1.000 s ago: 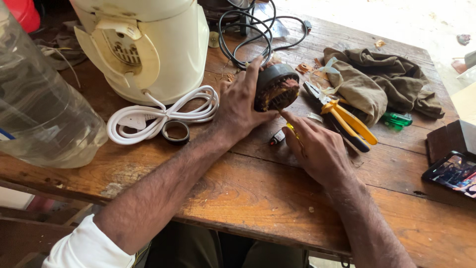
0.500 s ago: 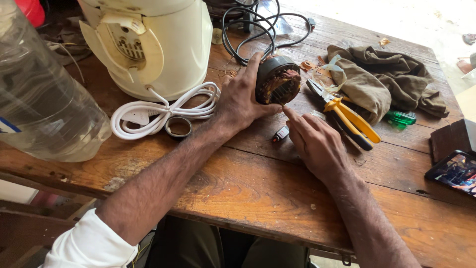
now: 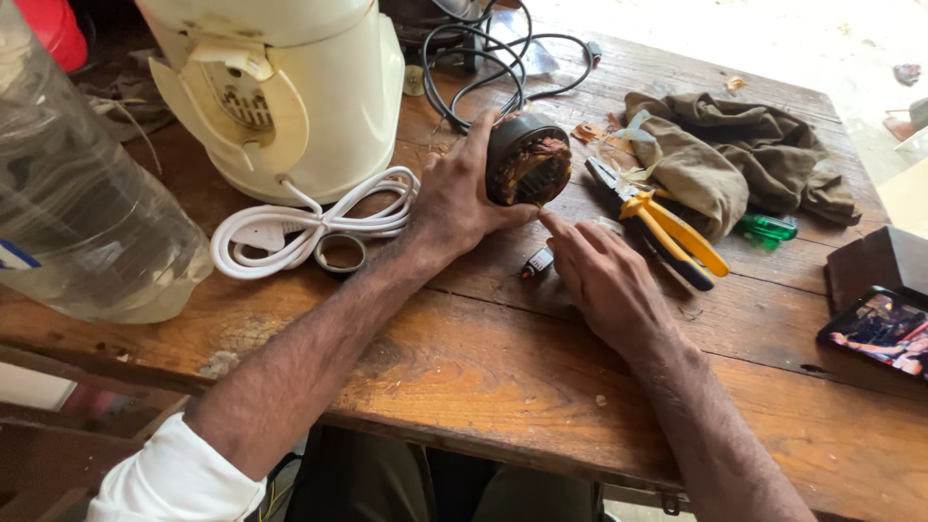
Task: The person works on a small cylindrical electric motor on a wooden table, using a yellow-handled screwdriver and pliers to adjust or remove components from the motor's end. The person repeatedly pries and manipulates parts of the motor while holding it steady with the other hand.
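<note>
The left hand (image 3: 459,198) grips a round motor (image 3: 527,161) on the wooden table (image 3: 483,387); the right hand (image 3: 604,275) points 1 finger at it, beside yellow pliers (image 3: 667,227).

A phone (image 3: 878,332) with a lit, colourful rectangular screen lies at the right edge of the table (image 3: 503,387), just beside a dark brown box (image 3: 875,266), while a large clear plastic bottle (image 3: 82,203) at the table's left edge bears a blue-and-white label scrap (image 3: 17,255).
</note>
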